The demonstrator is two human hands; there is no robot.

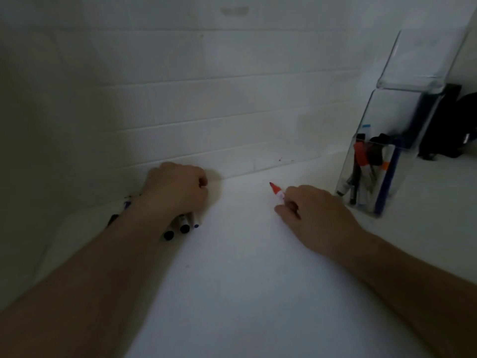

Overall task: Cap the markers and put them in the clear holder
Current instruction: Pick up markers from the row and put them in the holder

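Observation:
My right hand (313,215) grips a red marker (276,189) whose uncapped tip points up and left over the white counter. My left hand (175,188) is closed at the base of the tiled wall, lying over a small pile of markers (184,226); dark ends of three stick out below the wrist. What the left fingers hold is hidden. More marker pieces (113,218) lie left of that forearm. The clear holder (371,174) stands to the right of my right hand, with several markers upright inside it.
A white tiled wall (206,112) rises just behind both hands. A second clear pocket (418,60) sits above the holder. Dark objects (449,125) stand behind the holder at the far right. The white counter (245,267) stretches toward me.

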